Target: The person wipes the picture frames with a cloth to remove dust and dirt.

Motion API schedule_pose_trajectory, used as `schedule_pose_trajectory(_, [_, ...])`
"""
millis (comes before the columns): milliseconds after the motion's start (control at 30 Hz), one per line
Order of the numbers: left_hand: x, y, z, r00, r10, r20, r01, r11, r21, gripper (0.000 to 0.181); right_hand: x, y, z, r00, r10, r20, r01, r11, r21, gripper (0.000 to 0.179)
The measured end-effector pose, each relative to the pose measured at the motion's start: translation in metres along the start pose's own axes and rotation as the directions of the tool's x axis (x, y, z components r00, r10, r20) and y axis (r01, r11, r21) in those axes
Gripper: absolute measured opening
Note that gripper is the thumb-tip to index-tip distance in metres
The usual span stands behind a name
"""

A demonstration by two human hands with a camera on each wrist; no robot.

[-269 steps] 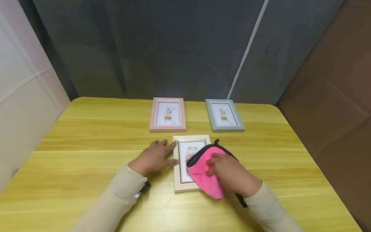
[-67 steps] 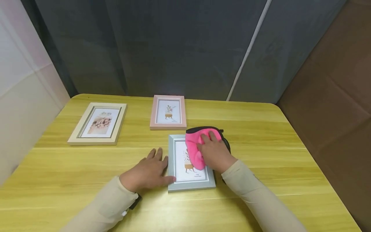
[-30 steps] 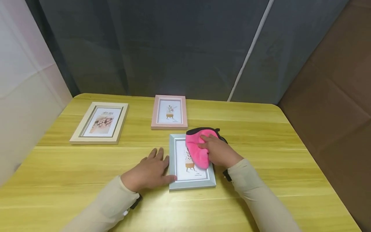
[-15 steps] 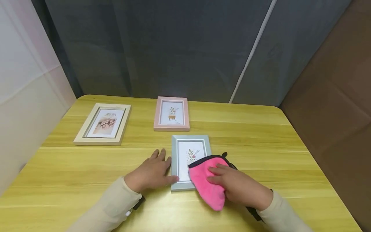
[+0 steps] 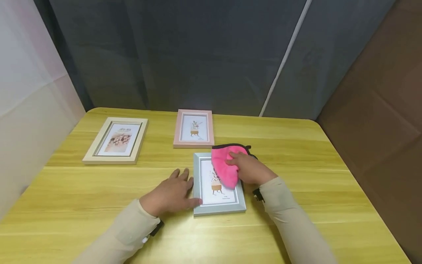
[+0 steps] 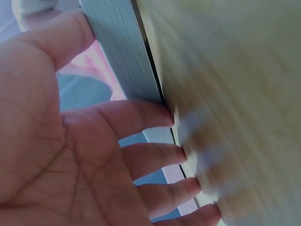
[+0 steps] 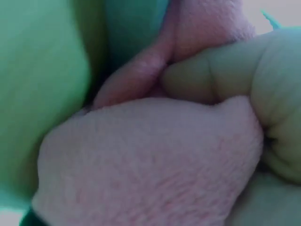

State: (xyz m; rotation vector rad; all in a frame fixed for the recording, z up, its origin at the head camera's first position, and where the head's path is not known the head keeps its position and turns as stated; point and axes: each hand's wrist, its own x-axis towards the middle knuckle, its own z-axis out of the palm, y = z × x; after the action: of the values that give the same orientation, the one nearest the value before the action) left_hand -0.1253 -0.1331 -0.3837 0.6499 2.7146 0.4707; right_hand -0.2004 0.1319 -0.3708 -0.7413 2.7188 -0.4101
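A grey-blue picture frame [image 5: 219, 210] lies face up in front of the person, showing a potted-plant print. My left hand [image 5: 169, 196] rests along its left side with fingers spread, the thumb on the lower left corner. In the left wrist view the straight fingers [image 6: 141, 115] reach past the frame's side edge [image 6: 124, 52] to the tabletop. My right hand [image 5: 252, 169] grips a pink cloth [image 5: 225, 168] with black edging, laid over the frame's upper right part and hiding some of the print. Bunched folds of the cloth [image 7: 146, 160] fill the right wrist view.
A cream picture frame [image 5: 88, 158] with a flower photo lies at the back left. Behind the grey-blue one, a pink picture frame [image 5: 177, 135] lies near the table's far edge. The wooden table [image 5: 313, 205] meets a dark curtain [image 5: 197, 55] at the back.
Cream frame went from the middle to back left; grey-blue frame came from back right to the middle. Within the last half second, right hand and cloth slid from its lower right to its top.
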Motion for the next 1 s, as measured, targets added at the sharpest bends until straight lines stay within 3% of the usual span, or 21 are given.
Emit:
schedule_pose_trajectory(133, [-0.001, 0.001, 0.000, 1.000, 0.013, 0.018, -0.013, 1.000, -0.003, 0.081, 0.004, 0.013, -0.010, 0.996, 0.064, -0.059, -0.054, 0.986, 0.160, 0.055])
schedule_pose_trajectory(233, [-0.001, 0.000, 0.001, 0.999, 0.005, 0.053, -0.005, 1.000, -0.003, 0.084, 0.006, 0.021, -0.009, 0.990, 0.090, -0.111, -0.065, 0.976, 0.206, 0.057])
schedule_pose_trajectory(433, [-0.002, -0.001, 0.003, 0.998, 0.014, 0.068, -0.012, 0.999, -0.035, 0.090, 0.010, 0.018, -0.002, 0.990, 0.104, -0.097, -0.091, 0.988, 0.128, 0.049])
schedule_pose_trajectory(633, [-0.001, 0.000, 0.002, 0.999, 0.006, 0.052, -0.003, 0.999, -0.051, 0.091, 0.012, -0.022, -0.001, 0.994, 0.097, -0.058, -0.101, 0.993, -0.062, 0.046])
schedule_pose_trajectory(800, [0.001, 0.000, 0.000, 0.998, 0.014, 0.057, -0.011, 0.998, -0.058, 0.091, 0.020, -0.050, 0.010, 1.000, 0.004, -0.016, -0.007, 0.986, -0.167, 0.052])
schedule_pose_trajectory(867, [0.003, -0.001, 0.000, 0.998, 0.018, 0.058, -0.014, 0.998, -0.062, 0.091, 0.022, -0.056, 0.011, 1.000, -0.013, -0.002, 0.013, 0.988, -0.154, 0.055])
schedule_pose_trajectory(1000, [0.004, -0.001, 0.002, 0.998, 0.021, 0.054, -0.017, 0.997, -0.070, 0.092, 0.022, -0.052, 0.006, 1.000, -0.004, -0.002, 0.004, 0.999, -0.034, 0.051])
